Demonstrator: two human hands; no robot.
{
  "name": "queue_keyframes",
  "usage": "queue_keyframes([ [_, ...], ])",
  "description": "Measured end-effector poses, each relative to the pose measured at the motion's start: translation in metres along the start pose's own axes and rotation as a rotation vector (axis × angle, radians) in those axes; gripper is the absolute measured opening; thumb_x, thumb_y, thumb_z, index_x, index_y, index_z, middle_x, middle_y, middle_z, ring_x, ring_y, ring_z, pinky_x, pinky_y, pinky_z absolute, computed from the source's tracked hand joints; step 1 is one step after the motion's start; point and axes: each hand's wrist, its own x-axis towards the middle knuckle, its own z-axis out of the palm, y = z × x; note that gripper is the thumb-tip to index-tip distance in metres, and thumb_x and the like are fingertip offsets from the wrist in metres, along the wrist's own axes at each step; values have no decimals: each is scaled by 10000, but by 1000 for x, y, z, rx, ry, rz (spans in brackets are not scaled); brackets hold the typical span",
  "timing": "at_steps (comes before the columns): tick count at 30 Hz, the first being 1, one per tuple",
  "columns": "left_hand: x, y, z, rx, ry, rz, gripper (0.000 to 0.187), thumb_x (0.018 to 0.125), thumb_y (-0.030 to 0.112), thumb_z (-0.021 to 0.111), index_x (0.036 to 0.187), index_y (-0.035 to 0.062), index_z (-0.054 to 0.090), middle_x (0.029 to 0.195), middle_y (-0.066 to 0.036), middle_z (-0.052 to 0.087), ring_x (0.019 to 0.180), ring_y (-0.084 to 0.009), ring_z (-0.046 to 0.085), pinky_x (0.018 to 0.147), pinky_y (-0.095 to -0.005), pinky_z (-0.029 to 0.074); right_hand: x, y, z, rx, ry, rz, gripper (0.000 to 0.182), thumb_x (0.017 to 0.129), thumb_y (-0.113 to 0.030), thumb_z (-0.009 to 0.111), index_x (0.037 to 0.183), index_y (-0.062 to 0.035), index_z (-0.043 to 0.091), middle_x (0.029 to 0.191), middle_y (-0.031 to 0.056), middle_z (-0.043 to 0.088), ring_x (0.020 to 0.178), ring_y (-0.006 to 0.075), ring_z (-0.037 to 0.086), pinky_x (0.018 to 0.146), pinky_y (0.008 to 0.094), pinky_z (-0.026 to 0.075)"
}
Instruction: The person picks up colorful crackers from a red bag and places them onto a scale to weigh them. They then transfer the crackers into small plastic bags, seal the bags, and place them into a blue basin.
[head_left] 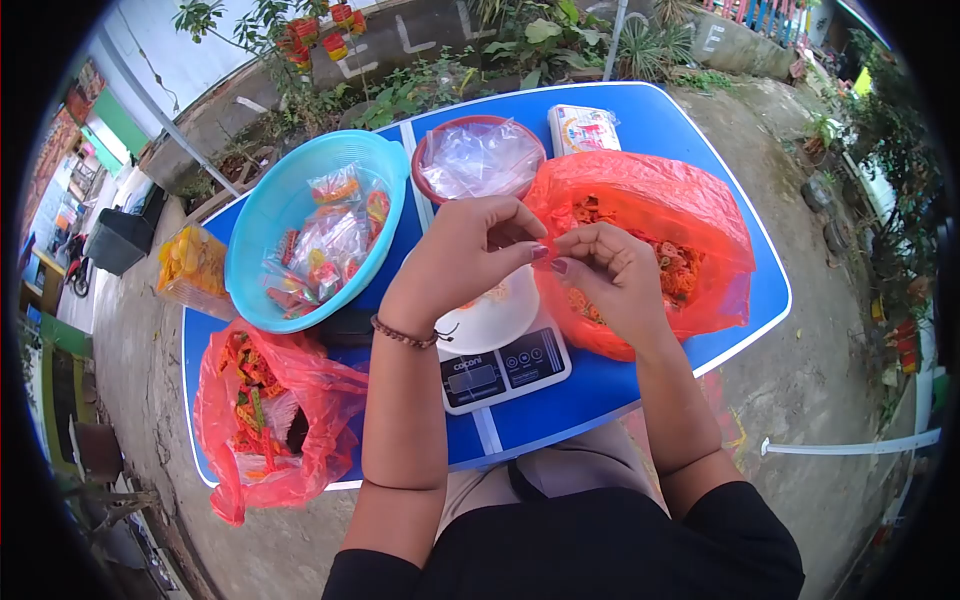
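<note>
My left hand [470, 255] and my right hand [622, 285] meet above the middle of the table, thumbs and forefingers pinched close together. What they pinch is too small to make out; the edge of a red plastic bag [690, 195] shows right behind the fingertips. Orange-red curly snack pieces [682, 272] fill that open bag. Below my left hand, a white bowl [490, 335] stands on a digital kitchen scale [505, 375], partly hidden by my wrist. Beyond my hands is a red-brown bowl [424, 186] holding clear plastic bags [475, 160].
A light-blue basin [245, 285] at the left holds several filled clear packets [330, 255]. Another red bag of snacks [225, 440] lies at the near left. A yellow snack bag [190, 262] sits by the left edge. A white wrapped pack [585, 130] lies at the back of the blue table [690, 120].
</note>
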Motion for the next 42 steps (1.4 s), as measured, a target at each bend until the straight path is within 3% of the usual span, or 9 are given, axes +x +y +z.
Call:
queue_keyframes([
  [5,-20,-16,-37,29,-7,-150,183,845,25,749,1016,-35,726,908,-79,757,848,-133,729,774,-263,575,19,-14,44,-355,-147,-68,171,885,8,719,1057,11,721,926,114,775,811,147,729,741,295,566],
  [6,-20,-23,-41,93,-5,-182,188,833,20,750,1011,-38,726,906,-81,756,847,-138,729,773,-265,576,23,-12,51,-333,-162,-74,154,869,-1,722,1022,12,730,886,155,764,789,239,751,740,343,573],
  [9,-18,-41,-44,204,24,-275,179,786,34,766,945,-44,737,893,-104,758,809,-152,734,750,-283,582,30,2,64,-512,-157,-161,165,859,12,700,1021,15,729,891,185,752,818,333,747,753,393,578],
  [12,-14,-44,-43,265,-12,-316,216,773,79,786,944,-50,755,896,-145,762,745,-177,737,713,-306,582,33,3,68,-586,-180,-95,154,853,16,678,999,34,722,947,223,734,862,394,723,779,428,577],
  [18,-11,-45,-35,447,208,-111,296,801,92,777,1079,-9,762,994,-156,766,816,-231,749,753,-329,583,42,4,60,-627,-132,-279,168,865,18,650,1016,47,717,1017,237,714,923,409,702,835,462,556],
  [21,-4,-47,-33,304,235,-65,293,824,66,750,1112,9,753,1059,-155,756,885,-239,746,765,-346,583,55,-1,58,-681,-133,-339,185,869,19,636,1038,39,708,1007,229,705,931,423,677,854,478,539],
  [30,12,-74,-15,455,415,105,416,835,41,708,1247,15,666,1196,-189,704,1114,-360,674,989,-411,524,102,10,51,-1235,-141,-466,263,780,-14,694,1040,-34,728,1079,128,728,1080,320,646,944,446,503],
  [36,17,-81,-6,573,406,87,451,806,119,762,1229,7,654,1206,-179,692,1102,-379,670,961,-421,536,109,26,52,-1314,-226,-366,243,808,-61,676,1037,-89,752,1028,108,745,1095,319,647,960,471,459],
  [42,16,-80,-2,586,389,22,439,816,122,776,1223,10,656,1200,-171,695,1092,-370,674,940,-419,544,108,14,49,-1172,-234,-271,202,836,-46,640,980,-106,768,996,111,745,1061,305,657,944,468,455],
])
